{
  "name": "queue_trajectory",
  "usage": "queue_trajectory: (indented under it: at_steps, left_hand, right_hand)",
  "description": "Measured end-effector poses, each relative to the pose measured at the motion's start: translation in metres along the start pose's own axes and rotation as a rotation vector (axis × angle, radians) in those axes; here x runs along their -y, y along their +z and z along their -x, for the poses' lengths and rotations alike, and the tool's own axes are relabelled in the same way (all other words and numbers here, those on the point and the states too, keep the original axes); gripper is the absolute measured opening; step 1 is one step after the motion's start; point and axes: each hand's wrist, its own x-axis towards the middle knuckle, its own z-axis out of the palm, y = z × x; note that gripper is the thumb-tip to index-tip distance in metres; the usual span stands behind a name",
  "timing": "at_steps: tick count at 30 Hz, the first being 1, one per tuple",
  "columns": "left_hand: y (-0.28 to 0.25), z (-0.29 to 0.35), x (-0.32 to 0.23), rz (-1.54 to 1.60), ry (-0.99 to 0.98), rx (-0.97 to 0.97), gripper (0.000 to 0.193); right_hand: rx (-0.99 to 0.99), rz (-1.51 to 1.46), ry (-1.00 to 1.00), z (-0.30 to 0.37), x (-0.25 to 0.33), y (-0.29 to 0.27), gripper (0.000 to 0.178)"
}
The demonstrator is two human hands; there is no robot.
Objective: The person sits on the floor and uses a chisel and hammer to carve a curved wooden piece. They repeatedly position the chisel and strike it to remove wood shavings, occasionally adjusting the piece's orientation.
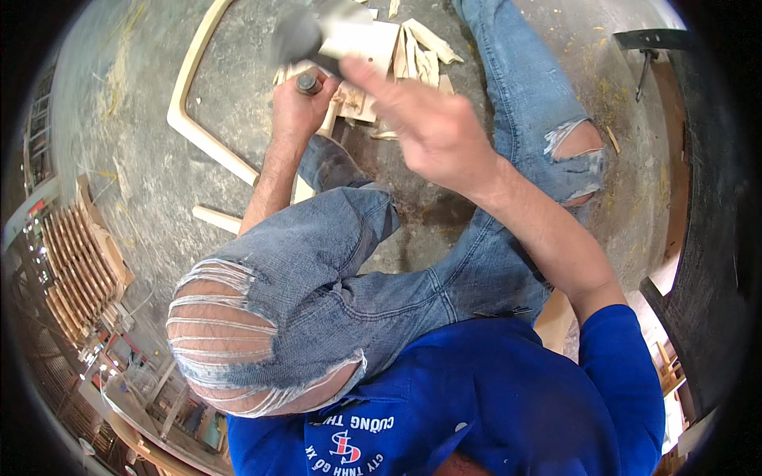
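Note:
My left hand is wrapped round an upright chisel. Only the round butt of its handle shows above the fist, and its blade is hidden. My right hand grips a hammer, whose dark head is smeared by motion just above and beyond the chisel's butt. Below the hands lies a pale wooden workpiece with a rough cut patch, partly covered by the hands and hammer.
A curved pale wooden frame lies on the concrete floor at the left. Wood offcuts lie beyond my hands. My legs in torn jeans flank the work. Stacked wooden parts stand far left, and a dark panel rises at right.

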Motion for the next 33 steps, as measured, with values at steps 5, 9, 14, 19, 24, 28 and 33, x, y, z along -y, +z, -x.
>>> queue_trajectory:
  at_steps: [5, 9, 14, 19, 24, 28, 33]
  left_hand:
    - [0.004, 0.01, 0.016, 0.095, -0.041, -0.023, 0.027]
    - [0.009, 0.02, 0.021, 0.191, -0.04, -0.098, 0.029]
    - [0.031, 0.038, 0.058, 0.595, -0.039, -0.257, 0.025]
    - [0.043, 0.067, 0.087, 1.107, -0.287, -0.389, 0.03]
    - [0.014, 0.003, 0.043, 1.507, -0.284, -0.327, 0.027]
    - [-0.009, -0.012, 0.035, 1.041, -0.214, -0.27, 0.027]
    - [-0.03, -0.003, 0.033, 0.692, -0.146, -0.292, 0.028]
  right_hand:
    - [-0.071, -0.093, 0.02, 0.008, -0.015, 0.016, 0.059]
    - [-0.194, -0.342, 0.089, 0.013, -0.037, 0.018, 0.056]
    - [0.036, -0.389, 0.402, 0.017, -0.056, 0.017, 0.052]
    - [-0.033, -0.468, 0.37, 0.017, -0.064, 0.031, 0.052]
    - [-0.078, -0.589, 0.39, 0.012, -0.06, 0.031, 0.054]
    - [-0.015, -0.511, 0.463, 0.013, -0.064, 0.025, 0.054]
    - [-0.001, -0.478, 0.523, 0.014, -0.078, 0.03, 0.056]
